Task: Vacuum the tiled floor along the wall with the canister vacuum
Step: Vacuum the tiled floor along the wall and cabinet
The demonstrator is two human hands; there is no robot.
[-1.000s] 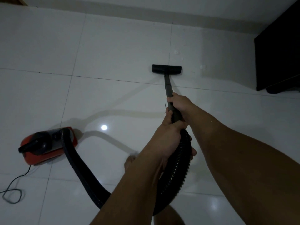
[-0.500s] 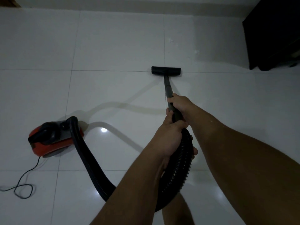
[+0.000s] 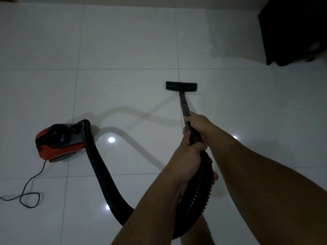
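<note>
A red and black canister vacuum [image 3: 58, 142] sits on the white tiled floor [image 3: 123, 41] at the left. Its black ribbed hose [image 3: 99, 174] loops down and back up to the dark wand [image 3: 184, 103]. The flat black floor head [image 3: 181, 86] rests on the tiles ahead of me, about a tile short of the wall. My right hand [image 3: 199, 123] grips the wand higher up. My left hand [image 3: 187, 156] grips the wand's end where the hose joins.
The base of the wall [image 3: 141, 1] runs along the top. A dark piece of furniture [image 3: 293, 30] stands at the upper right. The vacuum's thin black cord [image 3: 30, 190] curls on the floor at the lower left. My leg shows below my arms.
The floor head has come back toward me, away from the wall and across a tile joint. The canister has shifted right and nearer. Both hands keep their grip.
</note>
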